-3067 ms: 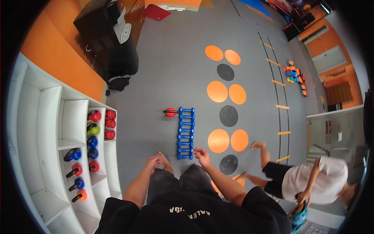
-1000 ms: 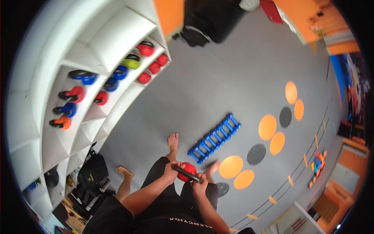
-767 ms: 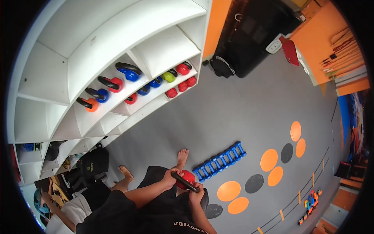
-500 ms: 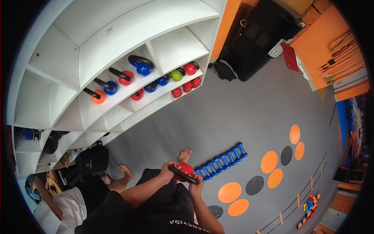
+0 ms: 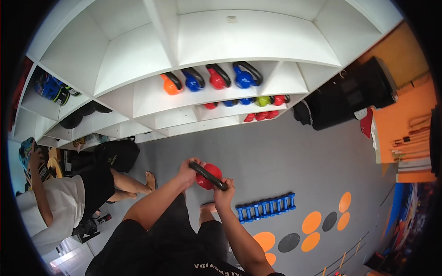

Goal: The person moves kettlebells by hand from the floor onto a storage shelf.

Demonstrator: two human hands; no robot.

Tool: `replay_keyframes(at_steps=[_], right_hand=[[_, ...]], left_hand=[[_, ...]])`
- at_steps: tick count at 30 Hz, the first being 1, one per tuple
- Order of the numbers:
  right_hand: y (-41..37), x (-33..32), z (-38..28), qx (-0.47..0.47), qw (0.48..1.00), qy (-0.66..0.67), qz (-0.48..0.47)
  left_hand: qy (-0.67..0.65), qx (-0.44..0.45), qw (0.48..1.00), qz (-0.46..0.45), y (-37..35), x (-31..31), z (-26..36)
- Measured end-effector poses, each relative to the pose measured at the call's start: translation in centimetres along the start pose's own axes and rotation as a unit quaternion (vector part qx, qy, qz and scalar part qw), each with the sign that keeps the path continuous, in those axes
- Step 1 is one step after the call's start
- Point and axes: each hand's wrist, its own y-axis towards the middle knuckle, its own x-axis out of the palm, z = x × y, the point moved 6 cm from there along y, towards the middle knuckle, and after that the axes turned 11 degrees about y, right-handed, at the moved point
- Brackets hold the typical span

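Observation:
Between my two hands hangs a red kettlebell with a black handle, held out in front of my body above the grey floor. My left hand grips the upper left end of the handle. At the handle's lower right end, my right hand is closed on it. Ahead stands a white shelf unit. One shelf holds an orange kettlebell, a red kettlebell and two blue kettlebells. Lower down are more kettlebells, partly hidden, including a green one.
Blue dumbbells lie in a row on the floor to the right, near orange and black floor discs. At left is another person in a white shirt, beside a black backpack. Red dumbbells sit on the bottom shelf.
The view has turned toward the shelf unit, which now spans the top. Both hands still hold the red kettlebell, which appears higher and slightly left in view.

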Motion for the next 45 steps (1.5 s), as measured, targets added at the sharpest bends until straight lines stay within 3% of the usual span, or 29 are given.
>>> replay_keyframes(at_steps=[4, 7, 8, 11, 16, 20, 24, 27, 30, 33, 36, 40, 42, 44, 45], right_hand=[[3.4, 10.3, -2.8, -0.045, 0.999, 0.009, -0.009], [6.0, 18.2, -4.0, -0.057, 0.997, 0.048, 0.004], [6.4, 20.6, -4.6, -0.054, 0.997, 0.046, 0.006], [8.2, 28.0, -6.3, -0.073, 0.994, 0.080, 0.021], [11.2, 37.3, -7.5, -0.071, 0.991, 0.109, 0.029], [13.0, 42.5, -8.2, -0.081, 0.991, 0.099, 0.025], [14.9, 45.3, -7.6, -0.088, 0.993, 0.083, 0.005], [15.9, 46.4, -8.2, -0.107, 0.989, 0.096, 0.022], [15.7, 46.2, -7.2, -0.084, 0.993, 0.085, 0.025], [16.0, 45.8, -6.7, -0.099, 0.992, 0.074, 0.000], [15.6, 45.2, -5.7, -0.094, 0.991, 0.093, -0.023], [14.3, 44.5, -5.7, 0.023, 0.941, 0.298, -0.160], [12.1, 41.2, -5.5, 0.047, 0.944, 0.283, -0.162], [8.8, 36.9, -4.8, 0.048, 0.941, 0.287, -0.171], [7.0, 34.5, -2.9, 0.034, 0.937, 0.298, -0.177]], left_hand=[[-0.040, -0.008, 0.998, 0.045, 4.3, -6.2, 7.2], [-0.080, 0.036, 0.996, 0.030, 9.0, -11.9, 11.2], [-0.102, 0.055, 0.993, -0.034, 10.6, -13.6, 12.9], [-0.005, 0.105, 0.994, 0.039, 14.1, -17.7, 18.7], [0.009, 0.194, 0.971, 0.137, 20.8, -24.1, 24.8], [-0.109, 0.175, 0.965, 0.164, 23.7, -27.0, 26.7], [-0.206, 0.175, 0.957, 0.105, 27.3, -30.2, 27.7], [-0.153, 0.288, 0.944, 0.043, 27.8, -30.3, 29.6], [-0.121, 0.237, 0.964, 0.016, 29.4, -31.5, 28.5], [-0.109, 0.196, 0.970, 0.096, 28.6, -31.3, 28.2], [0.042, 0.194, 0.970, 0.143, 28.1, -31.1, 26.8], [0.118, 0.205, 0.955, 0.181, 25.8, -29.7, 26.5], [0.158, 0.224, 0.946, 0.174, 25.0, -30.9, 25.7], [0.139, 0.176, 0.947, 0.229, 21.3, -29.8, 23.4], [0.130, 0.174, 0.954, 0.208, 20.4, -30.3, 19.9]])
